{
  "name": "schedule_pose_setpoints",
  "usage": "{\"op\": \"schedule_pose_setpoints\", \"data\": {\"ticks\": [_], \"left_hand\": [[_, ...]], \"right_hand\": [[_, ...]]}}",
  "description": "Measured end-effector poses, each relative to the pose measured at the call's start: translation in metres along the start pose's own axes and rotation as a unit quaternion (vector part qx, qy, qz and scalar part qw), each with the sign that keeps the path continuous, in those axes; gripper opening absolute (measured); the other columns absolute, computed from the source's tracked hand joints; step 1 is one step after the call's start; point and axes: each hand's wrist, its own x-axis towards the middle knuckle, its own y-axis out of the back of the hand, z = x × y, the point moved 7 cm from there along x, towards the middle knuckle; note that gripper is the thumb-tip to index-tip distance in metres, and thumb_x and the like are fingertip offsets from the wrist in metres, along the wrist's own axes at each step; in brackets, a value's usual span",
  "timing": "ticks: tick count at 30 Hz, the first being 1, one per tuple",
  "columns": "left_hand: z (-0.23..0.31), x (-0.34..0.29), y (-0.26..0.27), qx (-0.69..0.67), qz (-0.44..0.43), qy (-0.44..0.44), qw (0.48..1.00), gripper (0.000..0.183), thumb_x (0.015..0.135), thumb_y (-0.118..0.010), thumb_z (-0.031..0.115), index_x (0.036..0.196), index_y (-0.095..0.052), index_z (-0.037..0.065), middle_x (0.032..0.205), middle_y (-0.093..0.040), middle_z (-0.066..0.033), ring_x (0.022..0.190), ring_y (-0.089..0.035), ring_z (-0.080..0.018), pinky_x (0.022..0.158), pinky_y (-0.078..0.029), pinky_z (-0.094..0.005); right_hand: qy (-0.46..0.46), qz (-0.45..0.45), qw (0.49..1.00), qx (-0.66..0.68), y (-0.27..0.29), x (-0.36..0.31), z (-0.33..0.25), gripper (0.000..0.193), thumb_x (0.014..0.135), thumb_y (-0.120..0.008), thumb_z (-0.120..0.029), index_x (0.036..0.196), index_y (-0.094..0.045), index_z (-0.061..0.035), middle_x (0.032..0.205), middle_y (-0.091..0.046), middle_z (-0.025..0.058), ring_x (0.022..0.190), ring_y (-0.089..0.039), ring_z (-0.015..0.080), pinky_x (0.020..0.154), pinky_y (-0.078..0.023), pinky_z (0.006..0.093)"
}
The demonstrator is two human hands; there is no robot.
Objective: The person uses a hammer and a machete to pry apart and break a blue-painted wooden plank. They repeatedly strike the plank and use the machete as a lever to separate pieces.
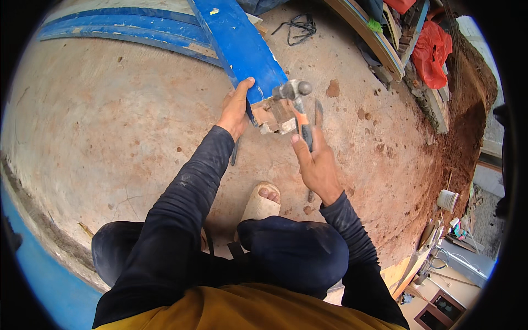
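Note:
My left hand (235,110) grips the near end of a blue painted wooden beam (247,49), thumb on top and fingers mostly hidden along its left side. Bare, notched wood (269,116) shows at that end. In my right hand (319,165) is a ball-peen hammer (291,91) with an orange and black handle. Its metal head hangs over or against the beam's end; I cannot tell whether they touch. Beyond my right fingers shows a narrow, blade-like piece (319,113), partly hidden by the hand. A thin dark rod (235,152) is visible below my left wrist.
More blue boards (126,27) lie at the far left. A dark cord (300,27) is on the concrete floor beyond the beam. At right are stacked timber frames (368,33), a red plastic bag (432,55) and a white bucket (447,201). My sandalled foot (261,203) is close below the beam.

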Motion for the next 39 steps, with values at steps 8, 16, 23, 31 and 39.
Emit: {"op": "schedule_pose_setpoints", "data": {"ticks": [8, 16, 23, 31, 39], "left_hand": [[-0.003, -0.001, 0.003, 0.014, 0.03, 0.051, 0.998, 0.082, 0.096, -0.071, 0.04, 0.153, -0.035, -0.008, 0.149, -0.051, -0.0239, 0.136, -0.054, -0.0352, 0.117, -0.042, -0.0465], [0.0, -0.001, 0.007, 0.025, 0.034, 0.042, 0.998, 0.078, 0.096, -0.07, 0.041, 0.147, -0.04, -0.009, 0.142, -0.055, -0.0236, 0.13, -0.058, -0.0337, 0.112, -0.047, -0.0467], [0.004, -0.011, 0.005, 0.041, -0.001, -0.034, 0.999, 0.08, 0.096, -0.071, 0.041, 0.151, -0.039, -0.007, 0.148, -0.053, -0.0227, 0.135, -0.054, -0.0346, 0.114, -0.044, -0.0474], [-0.001, -0.011, 0.01, 0.032, 0.028, 0.059, 0.997, 0.083, 0.096, -0.07, 0.043, 0.152, -0.036, -0.008, 0.148, -0.052, -0.0247, 0.136, -0.054, -0.0354, 0.116, -0.042, -0.0507], [0.022, -0.031, 0.034, 0.084, 0.051, 0.089, 0.991, 0.081, 0.095, -0.069, 0.045, 0.153, -0.038, -0.002, 0.151, -0.05, -0.0219, 0.142, -0.047, -0.0323, 0.117, -0.041, -0.0482]], "right_hand": [[0.022, 0.016, 0.998, 0.049, 0.004, 0.005, -0.011, 0.051, 0.107, -0.055, -0.042, 0.132, -0.051, 0.002, 0.072, -0.06, 0.0124, 0.062, -0.062, 0.0223, 0.062, -0.05, 0.0343], [0.057, 0.23, 0.917, 0.322, 0.034, -0.015, -0.004, 0.053, 0.108, -0.05, -0.045, 0.134, -0.051, 0.0016, 0.069, -0.055, 0.0046, 0.056, -0.055, 0.0137, 0.053, -0.046, 0.0283], [-0.01, -0.04, 0.999, 0.032, -0.021, -0.008, 0.008, 0.054, 0.106, -0.055, -0.047, 0.127, -0.053, 0.0026, 0.075, -0.06, 0.0205, 0.067, -0.061, 0.034, 0.067, -0.051, 0.0444], [-0.075, -0.106, 0.991, -0.024, -0.036, 0.001, 0.016, 0.051, 0.106, -0.057, -0.044, 0.124, -0.058, 0.0038, 0.073, -0.057, 0.0201, 0.064, -0.061, 0.0284, 0.066, -0.051, 0.0419], [-0.18, 0.177, 0.965, 0.072, 0.005, -0.028, 0.166, 0.048, 0.101, -0.065, -0.047, 0.097, -0.059, 0.0, 0.067, -0.055, 0.0101, 0.064, -0.055, 0.0221, 0.065, -0.047, 0.0427]]}}
